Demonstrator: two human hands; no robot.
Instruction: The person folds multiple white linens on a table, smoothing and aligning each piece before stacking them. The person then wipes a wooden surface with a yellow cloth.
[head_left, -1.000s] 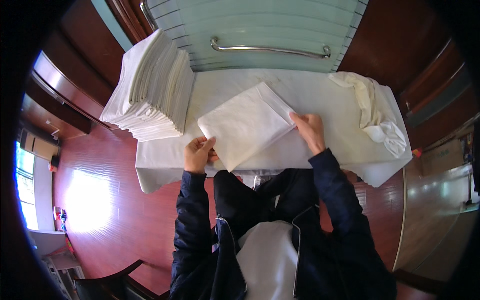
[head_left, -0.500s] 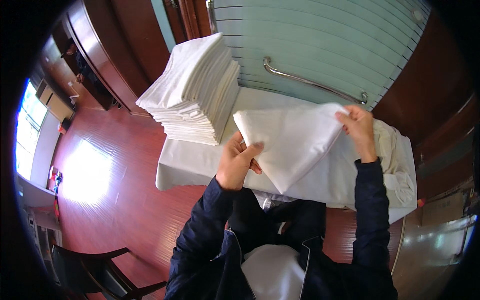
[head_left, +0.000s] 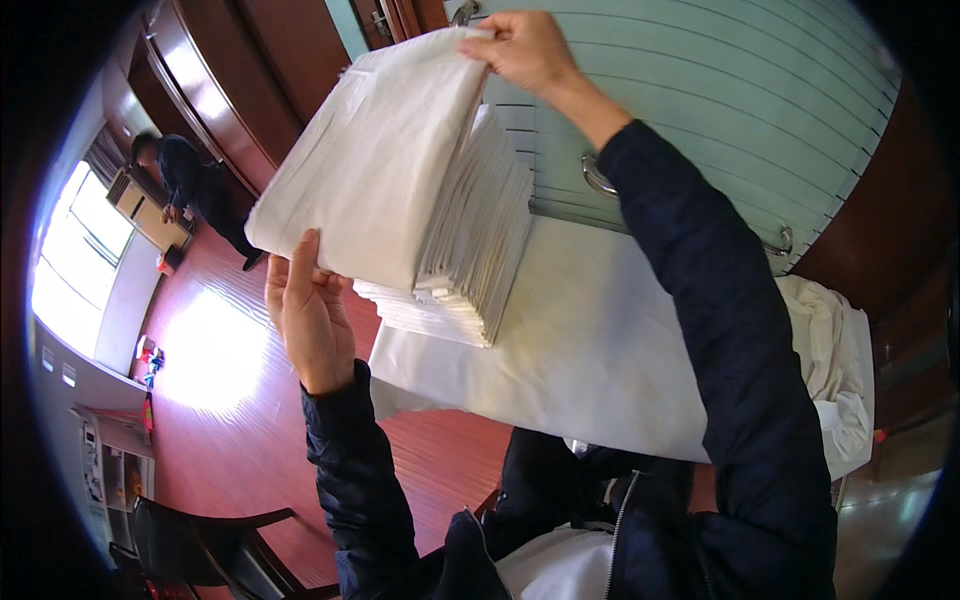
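Observation:
A folded white cloth lies over the top of a tall stack of folded white cloths. My right hand pinches its far right corner between thumb and fingers. At the near edge, my left hand has its thumb on top of the cloth and its fingers underneath, partly hidden. The stack stands on a table draped with a white tablecloth.
Crumpled white cloth lies at the table's right end. Behind the table is a pale green striped glass panel with a metal handle. A black chair stands at lower left; a person is at far left.
Both hands have carried the folded cloth left and up, from over the table onto the stack. A person at the far left has come more fully into view.

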